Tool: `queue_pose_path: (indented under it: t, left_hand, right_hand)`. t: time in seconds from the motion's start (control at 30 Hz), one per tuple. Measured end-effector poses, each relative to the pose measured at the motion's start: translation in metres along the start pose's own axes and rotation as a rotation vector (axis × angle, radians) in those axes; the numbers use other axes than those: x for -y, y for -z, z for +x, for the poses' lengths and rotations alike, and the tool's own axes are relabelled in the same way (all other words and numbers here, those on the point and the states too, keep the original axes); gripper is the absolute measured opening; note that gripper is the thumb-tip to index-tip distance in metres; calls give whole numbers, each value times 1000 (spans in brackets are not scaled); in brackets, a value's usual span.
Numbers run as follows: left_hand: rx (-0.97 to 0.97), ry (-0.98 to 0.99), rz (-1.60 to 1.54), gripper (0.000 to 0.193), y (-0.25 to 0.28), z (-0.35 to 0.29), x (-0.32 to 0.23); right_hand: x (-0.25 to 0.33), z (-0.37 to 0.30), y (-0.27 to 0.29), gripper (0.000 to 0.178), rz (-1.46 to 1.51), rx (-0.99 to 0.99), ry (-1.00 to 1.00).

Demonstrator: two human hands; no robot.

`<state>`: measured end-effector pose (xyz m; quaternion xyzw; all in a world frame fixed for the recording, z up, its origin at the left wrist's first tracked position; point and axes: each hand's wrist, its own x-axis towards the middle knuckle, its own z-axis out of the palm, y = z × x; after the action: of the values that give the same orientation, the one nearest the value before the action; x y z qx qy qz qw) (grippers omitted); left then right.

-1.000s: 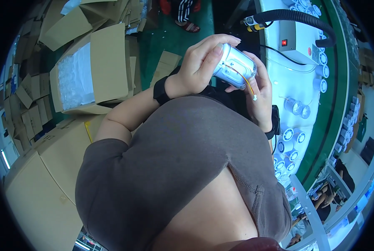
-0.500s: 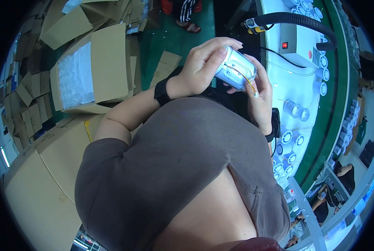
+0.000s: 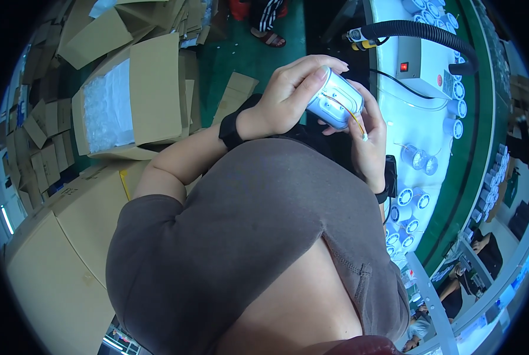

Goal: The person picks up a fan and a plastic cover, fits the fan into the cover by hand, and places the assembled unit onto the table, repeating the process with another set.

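Note:
Between both hands I hold a white, rounded plastic housing [image 3: 337, 103] with a recessed oval panel and small screws on its upward side. My left hand [image 3: 291, 89] wraps its left end, the thumb lying along the top edge. My right hand [image 3: 369, 127] grips the other end, its fingers curled round the far side and its thumb by the lower corner. A thin orange-yellow wire [image 3: 351, 113] leaves the panel and ends in a small white connector [image 3: 365, 137] beside my right thumb. The underside of the housing is hidden.
Right of me, a white workbench [image 3: 397, 127] bears several white cylindrical parts [image 3: 406, 213], a grey box with a red switch [image 3: 421, 68] and a black corrugated hose [image 3: 418, 26]. An open carton [image 3: 152, 89] with clear wrap stands left. Another person's foot [image 3: 270, 38] shows ahead.
The housing has turned slightly in my hands and shifted a little to the right. Both hands keep their hold on it.

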<state>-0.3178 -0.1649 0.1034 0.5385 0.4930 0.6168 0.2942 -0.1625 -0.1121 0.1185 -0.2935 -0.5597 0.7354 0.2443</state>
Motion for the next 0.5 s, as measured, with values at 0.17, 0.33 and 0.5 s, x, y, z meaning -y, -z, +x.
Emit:
queue_pose_path:
  t: [0.17, 0.33, 0.5]
  left_hand:
    - [145, 286, -325, 33, 0, 9, -4]
    - [197, 289, -298, 48, -17, 15, 9]
    - [373, 500, -440, 57, -38, 39, 43]
  right_hand:
    - [-4, 1, 2, 49, -22, -79, 58]
    - [-3, 2, 8, 45, 59, -165, 62]
    - [-17, 12, 42, 42, 167, -312, -35]
